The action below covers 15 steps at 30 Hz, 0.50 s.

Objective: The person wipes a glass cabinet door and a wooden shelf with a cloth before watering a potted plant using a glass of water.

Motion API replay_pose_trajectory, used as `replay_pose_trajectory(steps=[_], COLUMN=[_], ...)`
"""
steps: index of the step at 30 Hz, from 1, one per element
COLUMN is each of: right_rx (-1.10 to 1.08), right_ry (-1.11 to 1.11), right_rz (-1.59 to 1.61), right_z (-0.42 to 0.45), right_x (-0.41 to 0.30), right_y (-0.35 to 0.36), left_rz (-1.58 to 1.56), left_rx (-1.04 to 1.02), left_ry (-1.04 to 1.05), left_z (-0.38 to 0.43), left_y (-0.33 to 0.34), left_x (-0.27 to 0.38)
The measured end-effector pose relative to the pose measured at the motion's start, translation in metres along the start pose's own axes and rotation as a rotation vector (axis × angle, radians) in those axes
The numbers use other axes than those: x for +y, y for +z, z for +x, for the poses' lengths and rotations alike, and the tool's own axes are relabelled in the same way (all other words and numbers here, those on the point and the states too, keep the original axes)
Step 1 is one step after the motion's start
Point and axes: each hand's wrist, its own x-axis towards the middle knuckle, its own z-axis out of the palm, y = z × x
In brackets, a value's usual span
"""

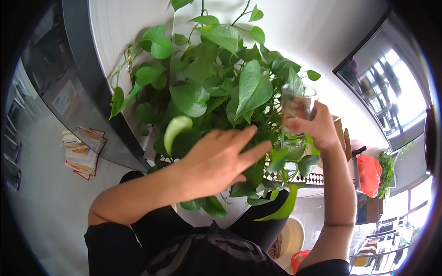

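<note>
A bushy pothos plant (221,79) with large green leaves fills the middle, its vines climbing in front of the white wall. My left hand (224,158) reaches across the foliage with its fingers apart, among or against the front leaves; nothing shows in its grasp. On the right side of the plant, my right hand (316,126) is wrapped around a clear drinking glass (298,100), which stands roughly upright beside the stems. Leaves hide the plant's pot and part of the patterned lattice edge (314,178) below. Whether the glass holds water cannot be told.
A wall-mounted screen (386,82) hangs at the right. Beyond my right arm are a red plastic bag (368,175), another trailing plant (386,172) and a cardboard box (374,210). Stacked papers (83,151) lie left by the dark-framed glass partition (79,62). A cream bucket-like container (293,238) stands lower right.
</note>
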Motion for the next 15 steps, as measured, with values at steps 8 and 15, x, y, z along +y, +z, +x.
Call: replay_pose_trajectory(steps=[8, 15], right_rx=[0.061, -0.036], right_ry=[-0.177, -0.259], right_rz=[0.193, 0.307], right_z=[-0.026, -0.043], right_x=[-0.049, -0.081], right_y=[0.007, 0.044], left_rz=[0.333, 0.226], left_rx=[0.193, 0.161], left_ry=[-0.207, -0.279], left_z=[-0.027, -0.048], left_y=[-0.030, -0.025], left_x=[-0.022, -0.043])
